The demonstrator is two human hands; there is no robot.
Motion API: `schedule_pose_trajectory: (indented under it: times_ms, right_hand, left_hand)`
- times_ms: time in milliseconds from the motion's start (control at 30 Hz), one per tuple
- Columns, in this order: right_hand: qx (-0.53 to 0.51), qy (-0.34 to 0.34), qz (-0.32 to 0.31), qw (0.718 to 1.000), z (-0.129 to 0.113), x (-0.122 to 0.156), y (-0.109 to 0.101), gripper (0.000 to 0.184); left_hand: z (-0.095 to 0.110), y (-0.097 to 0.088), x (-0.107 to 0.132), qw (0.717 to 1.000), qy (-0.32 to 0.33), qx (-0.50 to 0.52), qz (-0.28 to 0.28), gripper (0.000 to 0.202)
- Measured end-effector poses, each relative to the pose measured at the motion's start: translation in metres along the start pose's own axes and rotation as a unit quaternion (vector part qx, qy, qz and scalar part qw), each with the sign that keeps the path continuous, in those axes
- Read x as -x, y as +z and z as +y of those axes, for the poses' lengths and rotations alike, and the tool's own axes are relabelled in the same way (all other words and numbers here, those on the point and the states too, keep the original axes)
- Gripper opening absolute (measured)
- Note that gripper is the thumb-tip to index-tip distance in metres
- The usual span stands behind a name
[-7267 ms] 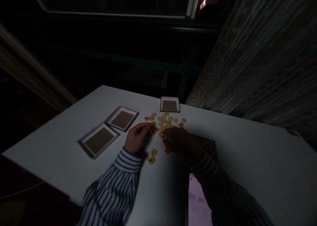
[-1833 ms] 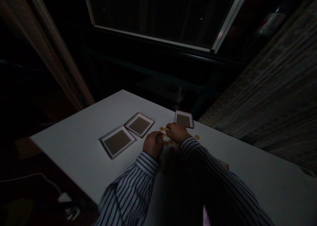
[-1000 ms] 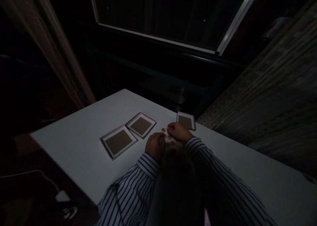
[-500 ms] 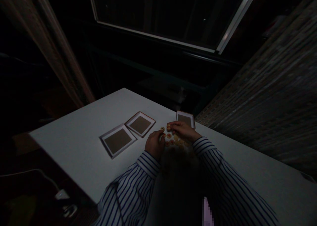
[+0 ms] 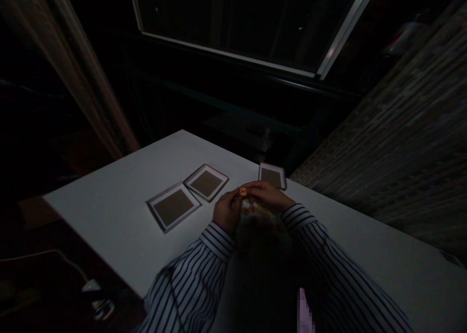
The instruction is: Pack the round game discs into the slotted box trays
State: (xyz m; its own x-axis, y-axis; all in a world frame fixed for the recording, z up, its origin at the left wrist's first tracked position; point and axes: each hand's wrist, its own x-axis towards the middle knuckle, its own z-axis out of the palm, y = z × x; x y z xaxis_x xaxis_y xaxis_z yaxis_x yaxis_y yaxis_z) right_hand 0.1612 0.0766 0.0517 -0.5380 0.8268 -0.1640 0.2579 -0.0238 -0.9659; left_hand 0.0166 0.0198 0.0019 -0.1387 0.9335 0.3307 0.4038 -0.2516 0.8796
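My left hand [image 5: 225, 210] and my right hand [image 5: 269, 194] meet over the white table. Between their fingertips is a round, pale wooden xiangqi piece [image 5: 243, 191] with a red mark on its face. Both hands are closed, fingertips pressed to the piece from either side. Just below my fingers, several more round pieces [image 5: 253, 209] lie loosely grouped on the table, some with red marks and some plain. My hands and the deep shadow nearer my body hide part of this group.
Two shallow frame-like trays [image 5: 173, 207] [image 5: 206, 182] with brown bottoms lie left of my hands, touching at a corner. A third tray [image 5: 272, 176] sits beyond my right hand near the table's [image 5: 109, 196] far edge. A patterned curtain [image 5: 394, 114] hangs at right.
My right hand has moved slightly left with its piece, and my fingertips now come together around it. The separate pieces by my left fingertips are now covered. The trays stayed put.
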Motion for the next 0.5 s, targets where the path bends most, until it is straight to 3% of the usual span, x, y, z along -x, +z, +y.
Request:
schedule_pose_trajectory:
  times_ms: [200,367,500]
  right_hand:
    - [0.000,-0.005,0.014,1.000,0.003,0.002,-0.001,0.031]
    - [0.012,-0.033,0.033,0.999,0.003,0.001,0.002,0.034]
    - [0.084,-0.073,0.031,0.993,-0.002,0.000,0.010,0.032]
  left_hand:
    - [0.004,-0.001,-0.001,0.994,-0.045,0.097,0.019,0.024]
    - [-0.002,0.002,-0.005,0.960,-0.123,0.247,0.039,0.022]
    - [-0.011,0.002,-0.007,0.944,-0.155,0.283,0.064,0.029]
